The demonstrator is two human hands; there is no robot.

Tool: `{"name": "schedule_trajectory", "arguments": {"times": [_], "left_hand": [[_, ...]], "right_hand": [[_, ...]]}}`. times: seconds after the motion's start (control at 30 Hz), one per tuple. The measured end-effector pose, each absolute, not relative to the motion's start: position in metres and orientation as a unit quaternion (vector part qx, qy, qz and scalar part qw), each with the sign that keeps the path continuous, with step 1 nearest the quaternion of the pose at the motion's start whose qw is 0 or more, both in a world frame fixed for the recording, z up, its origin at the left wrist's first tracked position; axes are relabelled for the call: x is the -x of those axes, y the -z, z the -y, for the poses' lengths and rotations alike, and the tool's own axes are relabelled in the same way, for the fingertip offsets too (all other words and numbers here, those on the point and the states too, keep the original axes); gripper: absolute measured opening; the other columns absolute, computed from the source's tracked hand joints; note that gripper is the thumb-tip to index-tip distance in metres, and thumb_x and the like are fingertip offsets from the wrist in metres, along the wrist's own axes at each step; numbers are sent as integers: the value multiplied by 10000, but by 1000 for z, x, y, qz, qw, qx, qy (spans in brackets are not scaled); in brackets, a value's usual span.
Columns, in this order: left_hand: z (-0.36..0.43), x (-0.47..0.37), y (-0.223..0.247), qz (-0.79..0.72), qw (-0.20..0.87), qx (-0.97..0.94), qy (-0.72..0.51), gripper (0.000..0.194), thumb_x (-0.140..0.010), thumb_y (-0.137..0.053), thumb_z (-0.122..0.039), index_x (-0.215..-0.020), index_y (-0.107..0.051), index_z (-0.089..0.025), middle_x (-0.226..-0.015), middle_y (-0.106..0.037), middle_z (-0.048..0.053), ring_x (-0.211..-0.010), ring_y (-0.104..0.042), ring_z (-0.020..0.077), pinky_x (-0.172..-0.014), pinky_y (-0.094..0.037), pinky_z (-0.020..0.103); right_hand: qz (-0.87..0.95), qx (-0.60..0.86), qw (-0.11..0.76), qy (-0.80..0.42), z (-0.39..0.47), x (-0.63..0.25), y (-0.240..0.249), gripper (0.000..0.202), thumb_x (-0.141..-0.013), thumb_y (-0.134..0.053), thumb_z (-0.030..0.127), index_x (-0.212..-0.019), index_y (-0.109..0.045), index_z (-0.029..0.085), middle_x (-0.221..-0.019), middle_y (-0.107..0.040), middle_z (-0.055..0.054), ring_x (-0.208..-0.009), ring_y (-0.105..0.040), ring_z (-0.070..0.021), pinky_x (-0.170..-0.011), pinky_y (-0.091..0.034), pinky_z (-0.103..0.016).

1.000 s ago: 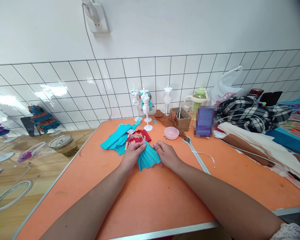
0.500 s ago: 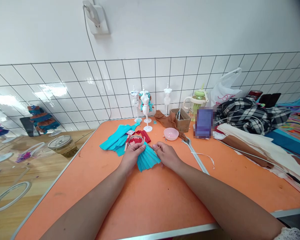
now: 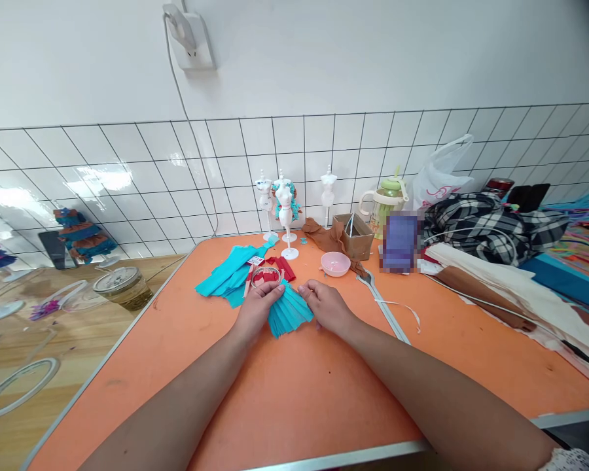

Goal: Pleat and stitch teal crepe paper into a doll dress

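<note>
Both sets of fingers pinch closed: the left hand (image 3: 255, 306) at ten o'clock and the right hand (image 3: 328, 306) at two grip the turquoise fan-shaped pleated sheet (image 3: 288, 317) between them. Light, even tension should probably keep folds neat.

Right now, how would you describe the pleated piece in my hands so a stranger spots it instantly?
On the orange table, look in front of the small white mannequins. The left hand and right hand hold a turquoise pleated piece between them. Unlike the flatter turquoise sheets lying beyond the left hand, it fans out in narrow folds toward the table's near edge.
</note>
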State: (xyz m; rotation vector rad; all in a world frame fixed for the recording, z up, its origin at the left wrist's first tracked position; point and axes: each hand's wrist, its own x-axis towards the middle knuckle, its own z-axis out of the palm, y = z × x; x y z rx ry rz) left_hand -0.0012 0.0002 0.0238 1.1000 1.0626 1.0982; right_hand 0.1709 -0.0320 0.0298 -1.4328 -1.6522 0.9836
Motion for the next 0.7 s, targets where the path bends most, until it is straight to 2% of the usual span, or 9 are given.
{"name": "schedule_trajectory", "arguments": {"times": [0.1,0.27,0.47,0.7], "left_hand": [[0,1,-23,-457,588,-474,-469,343,-603,-787,-425,-804,-679,-170,-763,-680,24,-706,-613,176,-644,-474,271],[1,0,-23,-459,585,-486,-459,335,-606,-783,-426,-803,-684,-174,-772,-682,32,-714,-614,189,-659,-478,294],[7,-3,-27,-463,559,-516,-456,341,-612,-770,-446,-807,-702,-175,-817,-699,58,-830,-624,244,-682,-480,306],[8,-3,-21,-447,567,-525,-451,353,-636,-758,-451,-844,-704,-171,-854,-705,60,-803,-629,221,-701,-488,304]], "right_hand": [[647,556,358,-381,32,-171,-29,401,-884,-376,588,-820,-522,221,-678,-553,31,-362,-500,-85,-343,-366,-212],[647,550,361,-385,31,-170,-26,400,-895,-355,576,-809,-517,220,-595,-531,48,-371,-498,-93,-378,-355,-208],[678,547,389,-299,28,-170,-22,381,-911,-385,511,-772,-549,196,-631,-571,32,-569,-525,-104,-515,-346,-201],[680,555,390,-278,26,-168,-18,367,-911,-389,500,-818,-579,199,-674,-592,24,-616,-522,-114,-536,-324,-203]]}}
